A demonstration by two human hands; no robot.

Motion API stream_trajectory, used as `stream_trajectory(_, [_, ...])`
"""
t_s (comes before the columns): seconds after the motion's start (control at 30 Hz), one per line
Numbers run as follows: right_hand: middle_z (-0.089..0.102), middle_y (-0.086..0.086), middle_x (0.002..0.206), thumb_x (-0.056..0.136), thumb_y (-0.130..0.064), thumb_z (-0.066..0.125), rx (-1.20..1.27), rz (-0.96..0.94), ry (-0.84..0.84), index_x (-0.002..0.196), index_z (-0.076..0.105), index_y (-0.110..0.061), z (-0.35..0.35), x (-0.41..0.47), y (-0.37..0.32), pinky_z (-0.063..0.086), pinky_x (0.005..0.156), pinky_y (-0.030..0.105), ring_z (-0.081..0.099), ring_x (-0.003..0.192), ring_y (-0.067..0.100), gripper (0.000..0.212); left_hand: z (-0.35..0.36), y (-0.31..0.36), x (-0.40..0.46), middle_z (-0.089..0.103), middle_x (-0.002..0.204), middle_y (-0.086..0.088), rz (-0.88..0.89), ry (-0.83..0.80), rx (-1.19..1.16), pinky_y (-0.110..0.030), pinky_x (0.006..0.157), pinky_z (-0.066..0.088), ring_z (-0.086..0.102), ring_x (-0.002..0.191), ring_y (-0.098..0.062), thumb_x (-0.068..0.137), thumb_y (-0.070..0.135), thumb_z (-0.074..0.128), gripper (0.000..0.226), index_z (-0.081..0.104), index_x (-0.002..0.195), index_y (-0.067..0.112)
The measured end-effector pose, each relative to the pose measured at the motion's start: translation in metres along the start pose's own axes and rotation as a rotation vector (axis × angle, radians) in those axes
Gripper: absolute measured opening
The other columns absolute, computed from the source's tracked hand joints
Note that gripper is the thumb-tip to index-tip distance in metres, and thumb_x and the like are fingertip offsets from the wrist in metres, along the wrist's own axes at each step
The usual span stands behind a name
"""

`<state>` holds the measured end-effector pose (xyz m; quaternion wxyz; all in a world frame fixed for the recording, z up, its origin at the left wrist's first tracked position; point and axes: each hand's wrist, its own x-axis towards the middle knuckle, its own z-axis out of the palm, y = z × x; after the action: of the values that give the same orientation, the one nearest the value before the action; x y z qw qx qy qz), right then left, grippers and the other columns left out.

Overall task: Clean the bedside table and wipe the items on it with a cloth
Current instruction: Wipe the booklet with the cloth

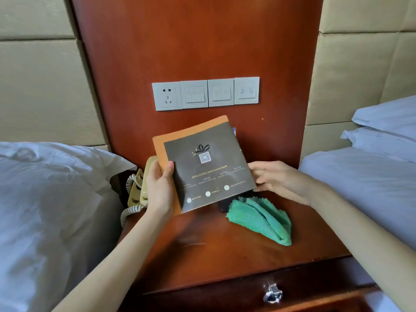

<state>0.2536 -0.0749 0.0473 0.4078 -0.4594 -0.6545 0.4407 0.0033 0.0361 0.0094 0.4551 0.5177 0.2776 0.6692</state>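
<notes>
Left hand [158, 188] raised with thumb and fingers pinching, right hand [279, 181] alongside, fingers extended, both forearms bare

Probably hotel room: twin beds [45, 199], bedside phone [137, 190], wall switch panel [206, 93].
</notes>
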Motion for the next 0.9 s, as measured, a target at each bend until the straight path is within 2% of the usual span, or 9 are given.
stream_trajectory(0.17, [0.063, 0.01, 0.12, 0.082, -0.017, 0.058, 0.631, -0.206, 0.081, 0.121, 0.061, -0.016, 0.019, 0.011, 0.001, 0.045, 0.099, 0.039, 0.059, 0.111, 0.024, 0.039, 0.033, 0.013, 0.008, 0.068, 0.088, 0.008, -0.013, 0.125, -0.081, -0.017, 0.072, 0.049, 0.065, 0.079, -0.003, 0.099, 0.012, 0.047, 0.017, 0.058, 0.093, 0.023])
stream_trajectory(0.3, [0.064, 0.012, 0.124, 0.085, -0.009, 0.06, 0.68, -0.288, 0.196, 0.121, 0.058, -0.011, 0.037, 0.025, -0.001, 0.051, 0.094, 0.038, 0.06, 0.114, 0.027, 0.036, 0.068, 0.015, 0.006, 0.065, 0.092, 0.002, -0.083, 0.11, -0.154, -0.033, 0.084, 0.045, 0.059, 0.086, -0.014, 0.099, 0.012, 0.047, 0.015, 0.056, 0.092, 0.022])
stream_trajectory(0.37, [0.066, 0.012, 0.12, 0.089, -0.001, 0.054, 0.733, -0.293, 0.3, 0.119, 0.059, -0.009, 0.039, 0.03, -0.002, 0.055, 0.086, 0.035, 0.062, 0.112, 0.026, 0.031, 0.082, 0.012, 0.004, 0.066, 0.094, 0.002, -0.103, 0.056, -0.144, -0.031, 0.083, 0.047, 0.061, 0.086, -0.014, 0.1, 0.014, 0.046, 0.015, 0.057, 0.094, 0.023])
stream_trajectory(0.5, [0.07, 0.008, 0.112, 0.094, -0.001, 0.049, 0.898, -0.29, 0.465, 0.115, 0.062, -0.012, 0.021, 0.027, -0.005, 0.057, 0.076, 0.034, 0.068, 0.102, 0.024, 0.027, 0.1, 0.009, 0.008, 0.061, 0.089, 0.0, -0.223, -0.069, 0.028, -0.019, 0.058, 0.047, 0.059, 0.068, -0.008, 0.099, 0.018, 0.047, 0.008, 0.054, 0.097, 0.015])
stream_trajectory(0.57, [0.072, 0.007, 0.105, 0.093, 0.0, 0.052, 0.888, -0.284, 0.646, 0.108, 0.062, -0.012, 0.007, 0.022, -0.004, 0.056, 0.076, 0.036, 0.069, 0.095, 0.023, 0.022, 0.104, 0.007, 0.01, 0.06, 0.099, -0.002, -0.269, -0.106, 0.14, -0.025, 0.068, 0.045, 0.058, 0.079, -0.011, 0.1, 0.019, 0.046, 0.015, 0.054, 0.111, 0.013])
stream_trajectory(0.67, [0.073, -0.004, 0.086, 0.094, -0.006, 0.054, 0.535, -0.246, 0.936, 0.094, 0.063, -0.017, -0.018, 0.015, 0.001, 0.052, 0.073, 0.031, 0.068, 0.087, 0.019, 0.014, 0.107, 0.003, 0.004, 0.06, 0.11, 0.0, -0.215, -0.135, 0.23, -0.029, 0.083, 0.043, 0.058, 0.092, -0.011, 0.099, 0.017, 0.046, 0.021, 0.052, 0.119, 0.017])
stream_trajectory(0.77, [0.063, -0.011, 0.088, 0.099, -0.017, 0.047, -0.102, -0.125, 1.034, 0.11, 0.06, -0.017, -0.044, 0.008, 0.017, 0.045, 0.066, 0.02, 0.061, 0.089, 0.009, 0.017, 0.109, -0.002, -0.005, 0.063, 0.106, 0.003, -0.161, -0.17, 0.277, -0.03, 0.081, 0.046, 0.061, 0.088, -0.009, 0.095, 0.013, 0.048, 0.015, 0.056, 0.1, 0.024])
stream_trajectory(0.83, [0.06, -0.016, 0.109, 0.098, -0.004, 0.041, -0.398, -0.181, 0.933, 0.129, 0.056, -0.021, -0.057, 0.002, 0.029, 0.046, 0.085, 0.015, 0.055, 0.098, -0.002, 0.039, 0.109, -0.007, -0.011, 0.064, 0.101, 0.008, -0.132, -0.195, 0.307, -0.029, 0.077, 0.045, 0.063, 0.087, -0.011, 0.094, 0.012, 0.048, 0.016, 0.057, 0.094, 0.025])
stream_trajectory(0.9, [0.053, -0.007, 0.134, 0.088, 0.014, 0.04, -0.742, -0.212, 0.831, 0.137, 0.05, -0.019, -0.067, -0.003, 0.046, 0.036, 0.107, 0.023, 0.049, 0.121, 0.007, 0.061, 0.109, -0.011, -0.015, 0.065, 0.097, 0.005, -0.096, -0.216, 0.346, -0.025, 0.073, 0.045, 0.063, 0.085, -0.01, 0.096, 0.01, 0.044, 0.017, 0.057, 0.097, 0.022])
